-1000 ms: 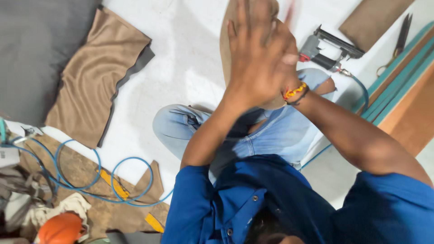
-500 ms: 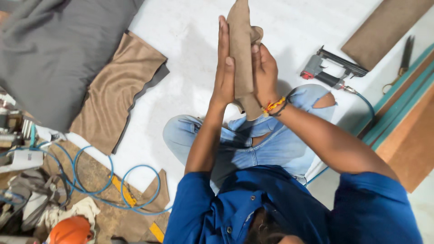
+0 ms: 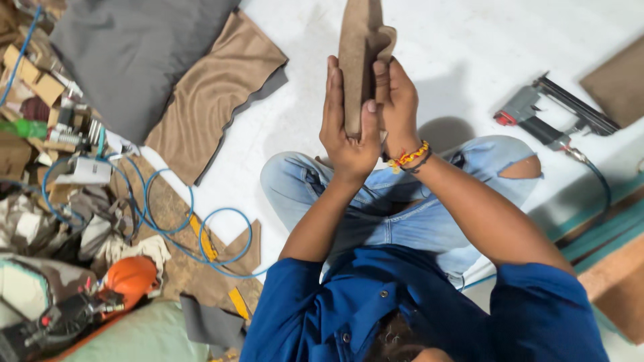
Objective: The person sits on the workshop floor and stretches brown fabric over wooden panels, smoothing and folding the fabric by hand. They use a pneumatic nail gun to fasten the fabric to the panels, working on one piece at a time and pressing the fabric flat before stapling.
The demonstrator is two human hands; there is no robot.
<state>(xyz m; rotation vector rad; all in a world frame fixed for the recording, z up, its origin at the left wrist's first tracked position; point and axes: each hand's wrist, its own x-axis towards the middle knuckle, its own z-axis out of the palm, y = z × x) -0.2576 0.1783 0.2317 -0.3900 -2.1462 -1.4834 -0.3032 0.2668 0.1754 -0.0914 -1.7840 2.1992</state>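
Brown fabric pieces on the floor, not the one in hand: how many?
3 clearly: one large piece beside the grey cushion, one at the top right edge, one under the blue hose. The clutter at left may hide more.

Both arms were raised forward, elbows bent. The left hand [image 3: 345, 134] and right hand [image 3: 396, 107] faced each other, palms inward, fingers extended upward, pressed together at chest height.
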